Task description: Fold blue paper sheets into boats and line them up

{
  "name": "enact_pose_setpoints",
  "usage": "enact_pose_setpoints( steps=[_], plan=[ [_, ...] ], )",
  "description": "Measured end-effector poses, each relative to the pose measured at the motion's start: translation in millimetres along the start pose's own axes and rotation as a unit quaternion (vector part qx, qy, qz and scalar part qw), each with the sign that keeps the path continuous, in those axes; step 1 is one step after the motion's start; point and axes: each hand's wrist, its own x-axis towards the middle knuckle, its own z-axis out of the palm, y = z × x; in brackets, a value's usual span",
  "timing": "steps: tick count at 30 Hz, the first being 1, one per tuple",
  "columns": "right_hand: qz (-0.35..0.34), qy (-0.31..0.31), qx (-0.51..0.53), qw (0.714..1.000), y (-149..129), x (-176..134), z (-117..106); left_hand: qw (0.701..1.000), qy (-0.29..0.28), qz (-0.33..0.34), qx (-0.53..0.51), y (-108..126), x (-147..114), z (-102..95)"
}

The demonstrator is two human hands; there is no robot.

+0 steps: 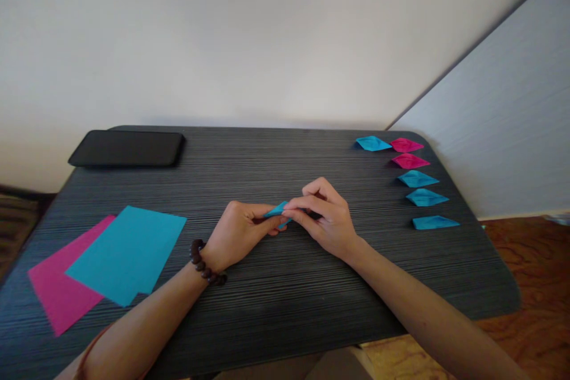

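Observation:
A small piece of folded blue paper [276, 209] is held between both hands above the middle of the table. My left hand [243, 228], with a dark bead bracelet [205, 267] at the wrist, pinches its left side between thumb and fingers. From the right, my right hand [327, 214] grips the other end with thumb and forefinger, its remaining fingers curled. Much of the folded paper is hidden by the fingers.
Blue sheets [129, 252] overlap a pink sheet [48, 291] on the left. A black rectangular object [127, 148] rests at the back left. Along the right edge lie several folded paper pieces, blue [426, 197] and pink [410, 161]. A wall rises behind the dark table [276, 320].

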Motion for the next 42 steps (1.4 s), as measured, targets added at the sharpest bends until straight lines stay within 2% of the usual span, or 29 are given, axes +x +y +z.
enact_pose_setpoints(
  steps=[2,8,14,20,27,35,42],
  plan=[
    [0.022,-0.002,0.027,0.999,-1,2,0,1.000,0.004,0.006,0.008,0,0,0.5],
    [0.053,-0.065,0.111,0.990,-1,6,-3,1.000,0.008,0.011,0.020,0,-1,2.3],
    [0.067,-0.039,0.095,0.992,-3,6,-4,1.000,0.006,0.019,0.019,2,-1,3.4],
    [0.113,-0.029,0.097,0.988,-8,5,-1,1.000,0.006,0.020,0.012,1,-1,3.9],
    [0.176,0.014,0.173,0.969,-10,3,4,1.000,0.009,0.022,0.014,0,0,4.3],
    [0.206,-0.012,0.199,0.958,-6,4,1,0.998,-0.002,0.050,0.031,3,-3,5.3],
    [0.237,-0.028,0.217,0.947,1,4,2,0.994,0.029,0.078,0.065,7,-3,2.5]
  ],
)
